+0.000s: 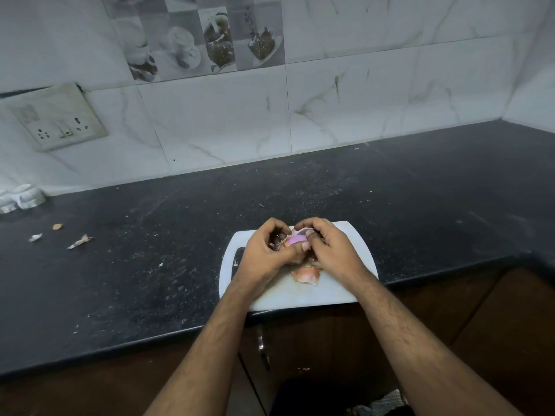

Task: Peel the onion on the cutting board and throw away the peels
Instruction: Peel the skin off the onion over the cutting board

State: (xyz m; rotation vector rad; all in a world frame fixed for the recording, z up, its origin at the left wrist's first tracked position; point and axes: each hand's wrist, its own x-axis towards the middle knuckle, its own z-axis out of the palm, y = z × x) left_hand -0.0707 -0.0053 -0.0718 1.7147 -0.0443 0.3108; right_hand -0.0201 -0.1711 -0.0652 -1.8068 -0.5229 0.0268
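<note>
A small purple onion [295,240] is held just above the white cutting board [339,291] near the counter's front edge. My left hand [267,255] grips it from the left, thumb across its front. My right hand [329,249] curls over it from the right, fingertips pinching at its skin. Most of the onion is hidden by my fingers. A loose orange-brown peel [307,275] lies on the board below my hands.
The black granite counter [420,205] runs back to a tiled wall. A few peel scraps [78,241] lie on it at the left, and a white object [22,197] sits at the far left edge. A wall socket [57,118] is mounted above. Wooden cabinet doors [495,325] are below.
</note>
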